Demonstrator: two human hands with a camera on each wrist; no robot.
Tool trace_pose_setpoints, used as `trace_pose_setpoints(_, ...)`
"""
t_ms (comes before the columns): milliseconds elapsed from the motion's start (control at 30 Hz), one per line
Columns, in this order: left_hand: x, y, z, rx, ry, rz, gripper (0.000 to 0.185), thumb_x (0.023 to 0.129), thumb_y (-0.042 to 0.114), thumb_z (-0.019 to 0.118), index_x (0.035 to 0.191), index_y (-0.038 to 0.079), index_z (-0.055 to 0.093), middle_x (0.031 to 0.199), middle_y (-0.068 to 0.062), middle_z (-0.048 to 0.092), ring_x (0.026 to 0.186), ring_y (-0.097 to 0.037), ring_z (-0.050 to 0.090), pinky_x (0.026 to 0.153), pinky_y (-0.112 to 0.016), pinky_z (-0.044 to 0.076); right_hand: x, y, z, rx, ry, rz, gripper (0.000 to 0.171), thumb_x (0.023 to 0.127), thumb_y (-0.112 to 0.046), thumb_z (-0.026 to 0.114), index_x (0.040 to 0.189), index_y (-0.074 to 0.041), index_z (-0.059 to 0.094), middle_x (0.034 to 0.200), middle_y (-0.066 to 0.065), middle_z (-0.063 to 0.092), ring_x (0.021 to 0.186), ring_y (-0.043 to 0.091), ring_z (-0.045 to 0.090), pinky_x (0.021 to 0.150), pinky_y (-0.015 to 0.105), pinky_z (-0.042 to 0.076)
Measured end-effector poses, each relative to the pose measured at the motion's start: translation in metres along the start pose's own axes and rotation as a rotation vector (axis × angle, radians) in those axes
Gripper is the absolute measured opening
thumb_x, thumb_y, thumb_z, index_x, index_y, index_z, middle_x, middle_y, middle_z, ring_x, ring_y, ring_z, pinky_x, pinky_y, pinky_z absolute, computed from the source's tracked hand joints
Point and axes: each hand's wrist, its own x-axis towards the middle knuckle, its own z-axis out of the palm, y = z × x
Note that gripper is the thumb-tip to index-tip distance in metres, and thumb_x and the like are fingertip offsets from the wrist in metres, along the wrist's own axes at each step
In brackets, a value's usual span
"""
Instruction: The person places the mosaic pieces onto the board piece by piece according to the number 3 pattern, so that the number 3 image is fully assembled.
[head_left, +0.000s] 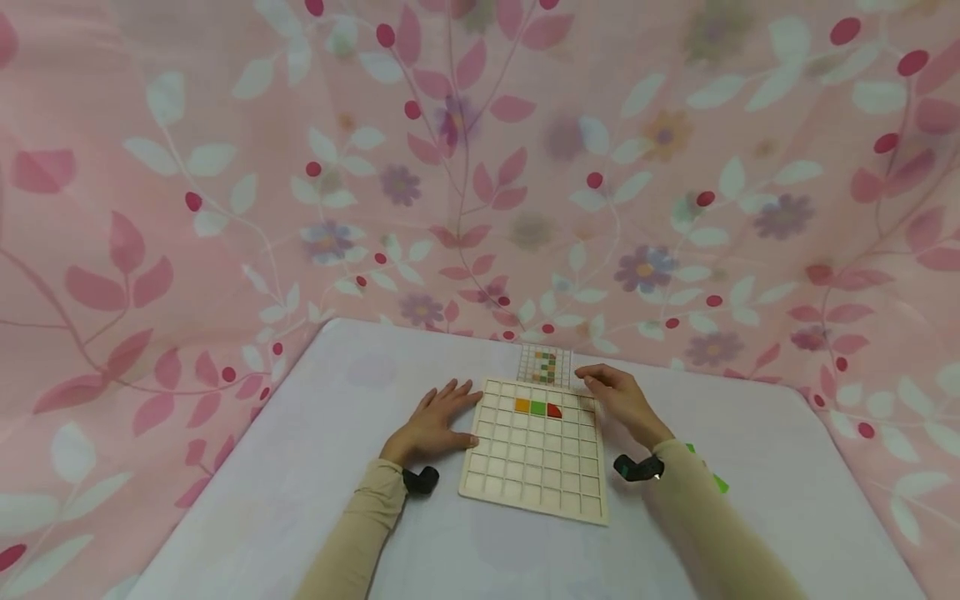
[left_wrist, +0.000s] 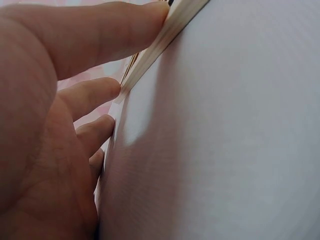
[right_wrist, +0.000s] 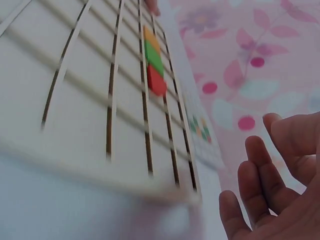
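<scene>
A pale wooden grid board (head_left: 536,454) lies on the white table (head_left: 315,433) in front of me. In its second row sit an orange tile (head_left: 522,405), a green tile (head_left: 537,407) and a red tile (head_left: 554,410) side by side. My left hand (head_left: 438,421) lies flat against the board's left edge (left_wrist: 150,52), its fingers straight and touching it. My right hand (head_left: 618,400) hovers by the board's far right corner, fingers relaxed (right_wrist: 265,180), holding nothing. The right wrist view also shows the orange tile (right_wrist: 151,39), green tile (right_wrist: 153,57) and red tile (right_wrist: 156,81).
A small printed pattern card (head_left: 545,365) lies just behind the board. Something green (head_left: 718,482) peeks out from under my right sleeve. A pink floral cloth (head_left: 480,167) hangs behind and around the table.
</scene>
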Motion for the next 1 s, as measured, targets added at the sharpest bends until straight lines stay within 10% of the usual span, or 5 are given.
trace_pose_setpoints(533, 0.005, -0.007, 0.002, 0.049, 0.000, 0.004, 0.082, 0.087, 0.049, 0.069, 0.155, 0.019, 0.035, 0.164, -0.006, 0.022, 0.153, -0.030, 0.008, 0.120, -0.057, 0.004, -0.073, 0.036, -0.117, -0.432, -0.001, 0.025, 0.040, 0.105, -0.036, 0.047, 0.133, -0.009, 0.060, 0.135, 0.016, 0.058, 0.122, 0.038, 0.050, 0.096, 0.060, 0.044)
trace_pose_setpoints(1000, 0.004, -0.002, 0.001, 0.025, -0.006, -0.001, 0.082, 0.087, 0.048, 0.070, 0.155, 0.018, 0.034, 0.164, -0.008, 0.021, 0.153, -0.031, 0.007, 0.120, -0.058, 0.002, -0.099, 0.067, -0.129, -0.459, 0.035, 0.140, 0.050, 0.099, -0.050, 0.054, 0.128, -0.011, 0.063, 0.127, 0.015, 0.064, 0.112, 0.032, 0.059, 0.095, 0.051, 0.050)
